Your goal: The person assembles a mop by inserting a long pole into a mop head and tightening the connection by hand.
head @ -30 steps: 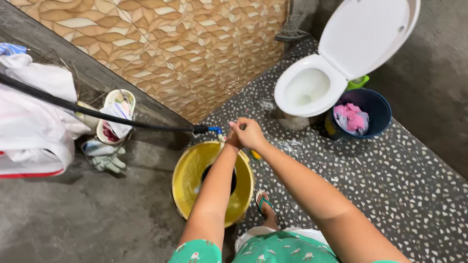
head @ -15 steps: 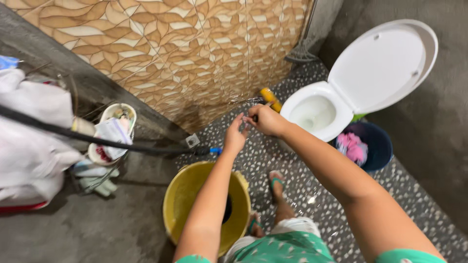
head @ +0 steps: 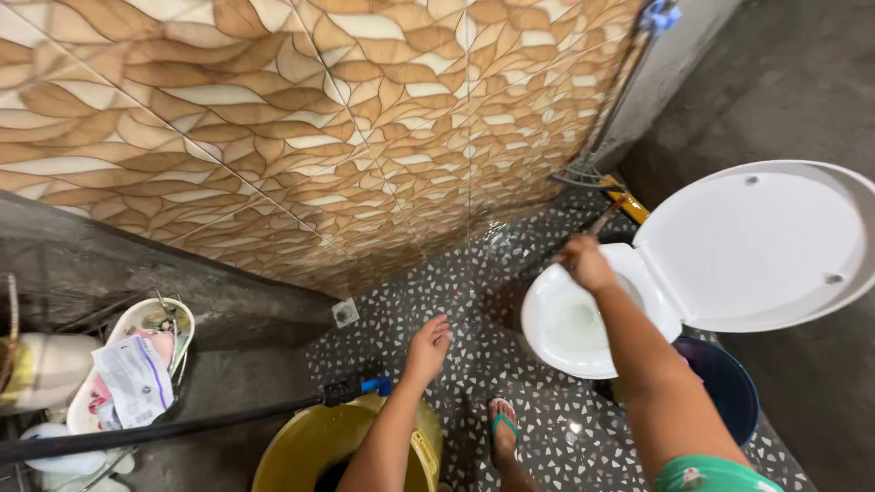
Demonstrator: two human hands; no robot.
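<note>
Tiled wall, tan leaf pattern, fills the upper left; speckled floor runs along its foot. We note the white toilet toward the floor's right edge, lid raised, bowl open. Yellow bucket at the floor's near edge, a black hose ending just above its rim. Dark blue bin sits behind the toilet, partly hidden by our right arm. Right hand over the bowl's far rim, grip closed on a thin dark handle that slants up toward a yellow piece by the wall; what it is we cannot tell. Left hand hangs above the floor between bucket and toilet, fingers loose, grip open, holding nothing.
</note>
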